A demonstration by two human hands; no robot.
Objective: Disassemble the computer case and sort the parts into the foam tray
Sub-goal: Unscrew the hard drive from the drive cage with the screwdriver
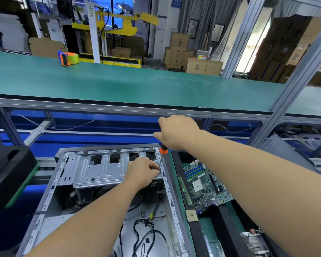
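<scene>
An open grey computer case lies on its side in front of me, with a metal drive cage across its far end and black cables on its floor. My right hand grips the orange-and-black handle of a screwdriver, held upright with its tip at the cage's right end. My left hand pinches the shaft near the tip, resting on the cage. To the right, a green motherboard, a CPU chip and a heatsink lie in the black foam tray.
A green-topped upper shelf on an aluminium frame runs across above the work area, with a tape dispenser on it. A black moulded block sits at the left. Cardboard boxes stand beyond.
</scene>
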